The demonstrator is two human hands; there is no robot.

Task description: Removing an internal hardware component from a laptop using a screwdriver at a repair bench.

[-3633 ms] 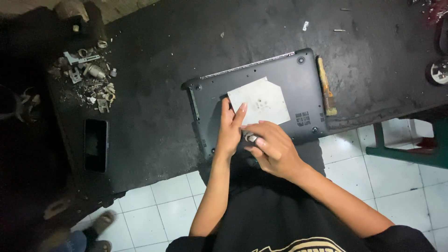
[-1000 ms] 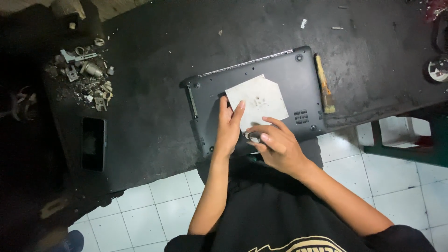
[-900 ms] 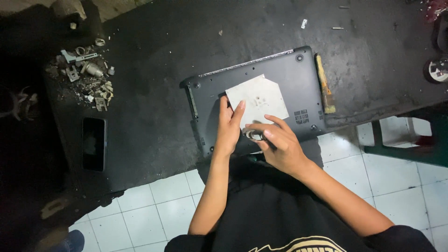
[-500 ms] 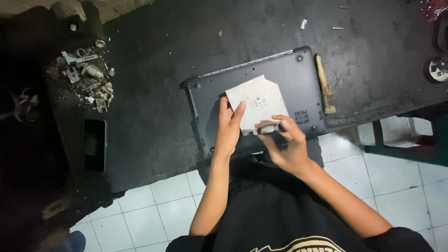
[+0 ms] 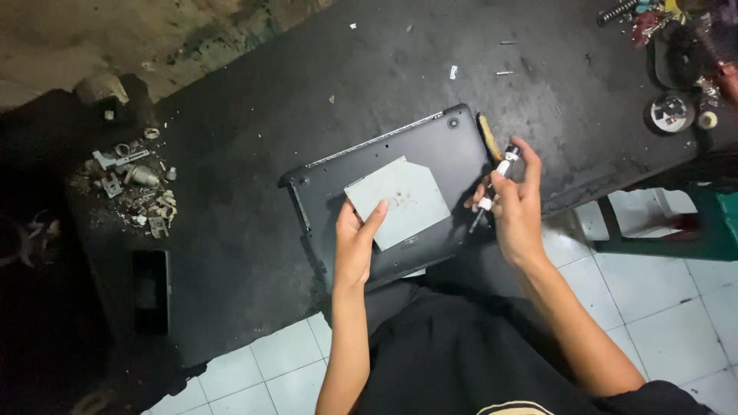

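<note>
head view looks straight down on a dark worktable (image 5: 254, 230) with a black laptop (image 5: 453, 157) lying bottom-up at its near edge. a pale grey flat drive unit (image 5: 400, 198) rests on the laptop's underside, just left of its middle. the left hand (image 5: 355, 246) lies at about 7 o'clock of that unit, fingers loose and not gripping, fingertips touching the unit's lower left edge. the right hand (image 5: 516, 209) is at 3 o'clock of the unit, over the laptop's right edge, fingers closed around a small screwdriver (image 5: 492, 192) with a silver-and-dark shaft whose tip points down toward the laptop. a thin yellow-brown tool (image 5: 490, 138) lies just beside the laptop's right edge, at 12 o'clock of the right hand. far off at 9 o'clock sits a heap of small metal scraps (image 5: 134, 188), and a dark phone (image 5: 150, 290) lies at 8 o'clock.
</note>
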